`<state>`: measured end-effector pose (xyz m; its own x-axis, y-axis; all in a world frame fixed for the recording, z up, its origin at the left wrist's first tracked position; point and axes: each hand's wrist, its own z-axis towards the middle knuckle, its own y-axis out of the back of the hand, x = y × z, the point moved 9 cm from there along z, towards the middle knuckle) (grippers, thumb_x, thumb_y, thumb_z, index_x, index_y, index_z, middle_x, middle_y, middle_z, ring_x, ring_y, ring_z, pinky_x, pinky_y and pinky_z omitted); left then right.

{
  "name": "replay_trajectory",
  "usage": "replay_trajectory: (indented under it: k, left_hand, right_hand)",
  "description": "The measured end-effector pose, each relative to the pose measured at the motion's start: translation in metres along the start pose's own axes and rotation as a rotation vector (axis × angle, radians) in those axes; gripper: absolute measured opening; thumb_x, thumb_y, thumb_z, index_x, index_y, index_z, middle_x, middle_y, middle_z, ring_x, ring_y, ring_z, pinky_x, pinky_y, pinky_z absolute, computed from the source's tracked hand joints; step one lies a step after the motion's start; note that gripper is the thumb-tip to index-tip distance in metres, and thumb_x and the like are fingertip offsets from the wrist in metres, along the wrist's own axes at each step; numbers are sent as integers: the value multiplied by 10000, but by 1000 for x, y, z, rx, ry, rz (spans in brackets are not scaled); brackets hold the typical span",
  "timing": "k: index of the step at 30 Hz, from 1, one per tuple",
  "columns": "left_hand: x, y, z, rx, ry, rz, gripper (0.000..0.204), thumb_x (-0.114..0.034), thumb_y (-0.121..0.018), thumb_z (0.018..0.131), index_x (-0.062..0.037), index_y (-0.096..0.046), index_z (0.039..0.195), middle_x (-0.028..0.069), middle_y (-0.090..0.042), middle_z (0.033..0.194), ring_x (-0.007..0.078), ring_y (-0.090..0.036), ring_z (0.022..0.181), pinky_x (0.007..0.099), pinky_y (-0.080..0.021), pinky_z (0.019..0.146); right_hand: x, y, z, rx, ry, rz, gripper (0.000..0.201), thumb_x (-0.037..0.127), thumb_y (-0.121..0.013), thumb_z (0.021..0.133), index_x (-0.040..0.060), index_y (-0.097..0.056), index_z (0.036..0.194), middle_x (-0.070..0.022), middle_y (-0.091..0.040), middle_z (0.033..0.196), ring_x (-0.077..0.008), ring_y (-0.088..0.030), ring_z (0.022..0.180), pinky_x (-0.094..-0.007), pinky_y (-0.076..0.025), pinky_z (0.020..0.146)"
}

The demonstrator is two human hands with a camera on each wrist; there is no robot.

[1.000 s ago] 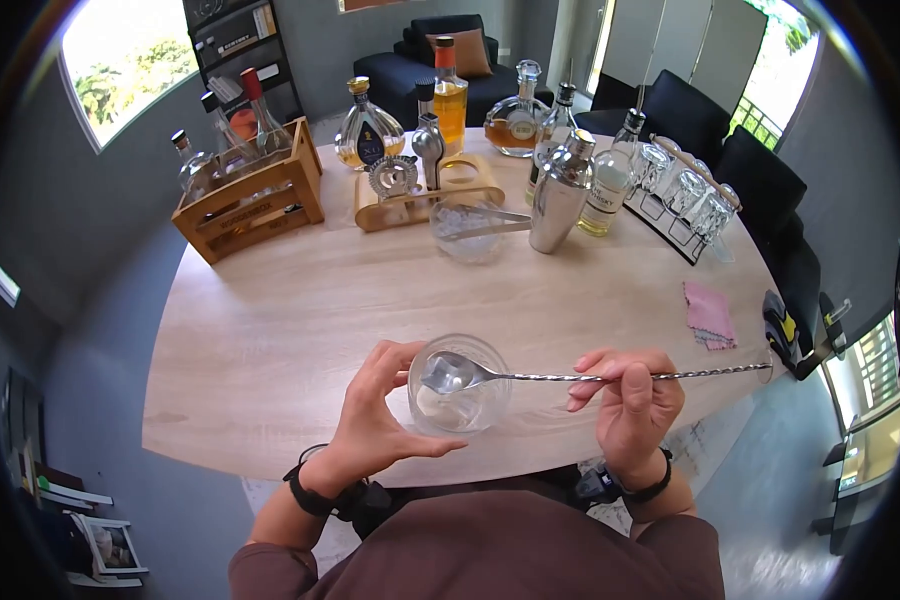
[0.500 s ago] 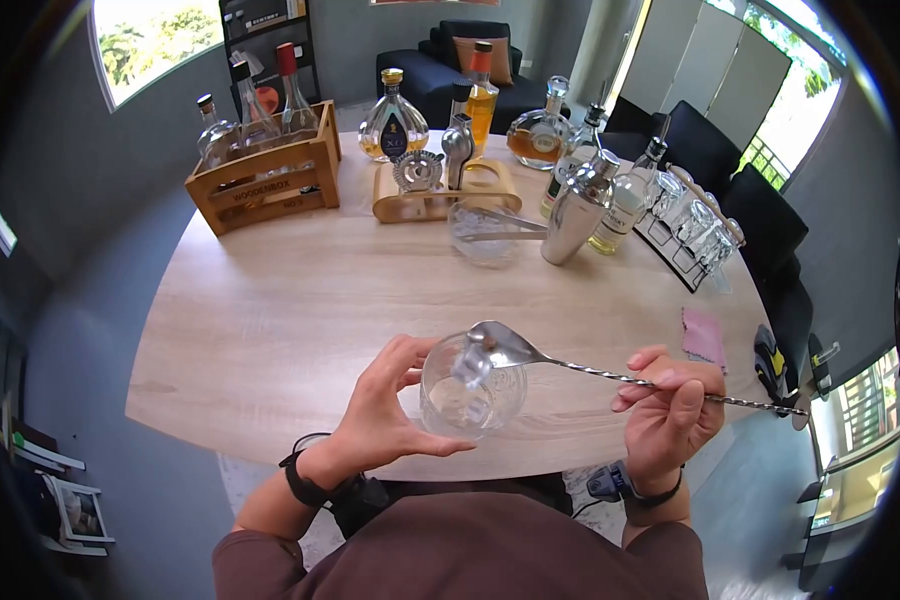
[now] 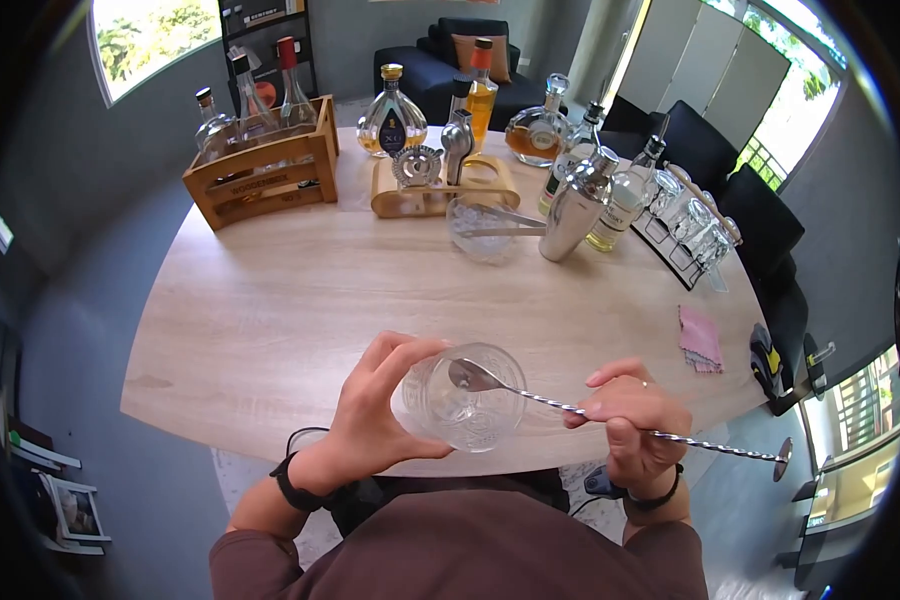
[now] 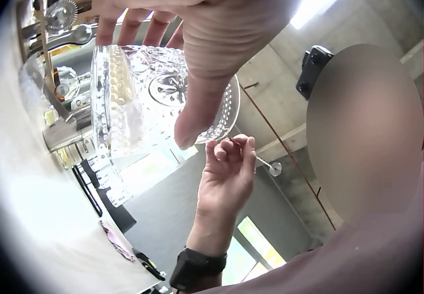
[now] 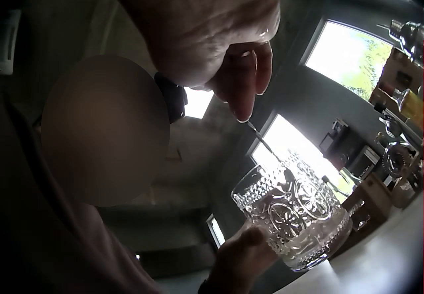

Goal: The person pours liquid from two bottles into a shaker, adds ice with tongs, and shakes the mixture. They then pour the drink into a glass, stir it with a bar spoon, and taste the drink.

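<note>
My left hand [image 3: 370, 410] is curled round the near-left side of a clear embossed glass [image 3: 490, 425], thumb on the near side and fingers on the far side. Its patterned wall shows large in the left wrist view, where the thumb [image 4: 197, 112] lies against it. My right hand [image 3: 638, 415] pinches the twisted shaft of a long bar spoon [image 3: 540, 399]. The spoon's bowl overlaps the glass's mouth in the head view, and its disc end points out to the right. Something clear, like ice, shows faintly inside the glass.
Farther back stand an ice bowl [image 3: 482, 246] with tongs [image 3: 505, 232], a steel shaker [image 3: 578, 205], several liquor bottles and a wooden bar-tool stand [image 3: 440, 203]. A bottle crate [image 3: 260, 187] stands left. A glass rack [image 3: 670, 250] and a pink cloth [image 3: 700, 338] lie rightward.
A clear ice cube lay on the spoon's bowl, then slid off over the glass as the spoon tilted. The bowl has since dropped into the glass's mouth. The head view has shifted slightly.
</note>
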<state>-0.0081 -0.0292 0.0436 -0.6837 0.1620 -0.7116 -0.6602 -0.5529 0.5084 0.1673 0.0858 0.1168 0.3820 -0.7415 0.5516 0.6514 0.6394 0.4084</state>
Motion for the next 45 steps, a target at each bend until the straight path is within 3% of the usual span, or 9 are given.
replay_trajectory:
  k: [3, 12, 14, 17, 21, 27, 32, 39, 45]
  left_hand:
    - [-12, 5, 0, -32, -29, 40, 823, -57, -839, 482, -88, -558, 1255, 104, -548, 1108, 286, -558, 1060, 381, -500, 890]
    - [-20, 3, 2, -12, -52, 117, 792, -27, -833, 483, -89, -580, 1231, 107, -542, 1113, 295, -576, 1075, 398, -510, 877]
    - [-21, 3, 4, 15, -46, 142, 796, -25, -832, 480, -90, -579, 1232, 108, -542, 1112, 296, -576, 1077, 398, -512, 876]
    - [-20, 2, 7, 51, -36, 164, 801, -23, -830, 474, -93, -580, 1231, 111, -544, 1110, 297, -577, 1078, 399, -514, 873]
    - [-16, -1, 8, 75, -19, 158, 794, -20, -828, 462, -94, -590, 1215, 112, -553, 1107, 298, -577, 1080, 400, -515, 870]
    - [-16, -1, 11, 50, -21, 232, 777, -18, -825, 464, -80, -590, 1202, 112, -565, 1104, 283, -580, 1038, 390, -515, 861]
    - [-17, 0, 15, 12, -21, 216, 777, -46, -841, 468, -67, -580, 1200, 108, -573, 1092, 267, -574, 1005, 375, -515, 858]
    - [3, -3, 14, -35, 66, 129, 775, -148, -904, 496, -69, -577, 1195, 96, -566, 1103, 237, -573, 1003, 371, -521, 858]
    - [35, -19, 4, 12, 229, -129, 782, -231, -921, 533, -93, -563, 1215, 70, -561, 1104, 218, -572, 1033, 383, -526, 857]
  right_hand:
    - [-6, -8, -2, 59, -18, -28, 17, 39, -605, 898, 47, -619, 896, -68, -701, 792, -177, -675, 699, -373, -522, 801]
    - [-20, -25, -15, -24, -15, 25, 54, -4, -647, 855, 24, -637, 900, -72, -681, 795, -188, -642, 679, -360, -528, 780]
    - [-18, -28, -15, 47, 2, -27, 55, 40, -546, 934, 22, -598, 930, -89, -692, 779, -186, -673, 717, -380, -504, 826]
    - [-21, -31, -16, 131, -14, -30, 57, 37, -544, 936, 16, -597, 942, -90, -691, 791, -184, -664, 710, -377, -506, 824]
    - [-30, -31, -25, 86, -66, 36, 68, 30, -530, 944, -1, -591, 946, -102, -693, 809, -186, -657, 708, -384, -507, 829]
    - [-60, -32, -48, -174, -208, 252, 51, -2, -572, 929, -31, -613, 941, -94, -676, 807, -208, -643, 734, -367, -531, 792]
    - [-69, -26, -60, -346, -176, 433, 116, 42, -471, 992, -48, -541, 1013, -180, -691, 823, -233, -680, 776, -399, -530, 842]
    - [-68, -11, -56, -419, -268, 479, 163, 95, -439, 1016, -46, -516, 987, -212, -678, 803, -255, -690, 751, -423, -530, 865]
    - [-41, 12, -30, -373, -109, 362, 230, 184, -432, 1027, -30, -503, 980, -188, -665, 798, -246, -688, 654, -482, -514, 860]
